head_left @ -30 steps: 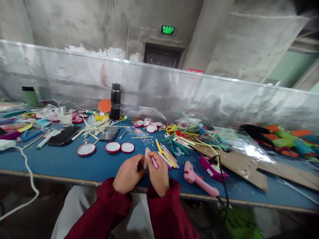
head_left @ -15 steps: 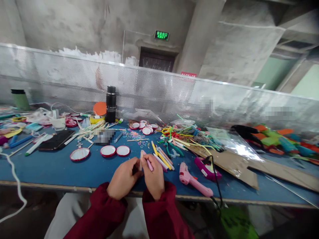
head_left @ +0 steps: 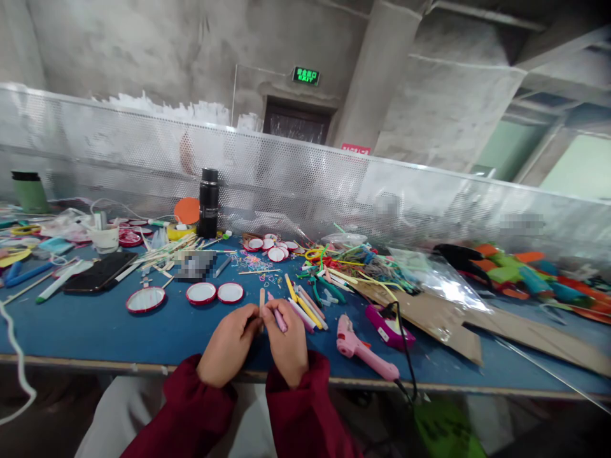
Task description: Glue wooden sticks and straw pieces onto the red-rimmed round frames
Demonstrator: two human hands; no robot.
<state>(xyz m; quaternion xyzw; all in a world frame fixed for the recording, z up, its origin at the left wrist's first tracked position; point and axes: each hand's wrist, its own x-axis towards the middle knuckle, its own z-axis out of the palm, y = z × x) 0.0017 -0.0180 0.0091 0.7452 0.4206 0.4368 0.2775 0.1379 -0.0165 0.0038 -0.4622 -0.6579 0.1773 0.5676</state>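
So the person's got both hands pressed close together right at the near edge of the blue table [head_left: 143, 327]. The left hand [head_left: 226, 346] and the right hand [head_left: 287, 340] are both pinching a small wooden stick [head_left: 261, 299] that pokes upright from between the fingertips, and the right hand also has a pink stick [head_left: 277, 315] tucked against its fingers, angled up and to the left.

Container-wise: there's a white cup [head_left: 104, 238] off to the left with something standing in it, can't tell what. A black bottle [head_left: 208, 203] stands capped near the mesh screen, and a green cup [head_left: 28, 192] sits far left with a dark lid on, contents hidden. A clear plastic tub [head_left: 348, 239] sits among the tangle of coloured pipe cleaners [head_left: 363, 261]; what's inside isn't readable. Three red-rimmed round lids [head_left: 200, 293] lie flat in a row just beyond the hands.

Just right of the hands lies a bunch of coloured sticks [head_left: 305, 305], then a pink glue gun [head_left: 365, 350] on its side, near the table edge
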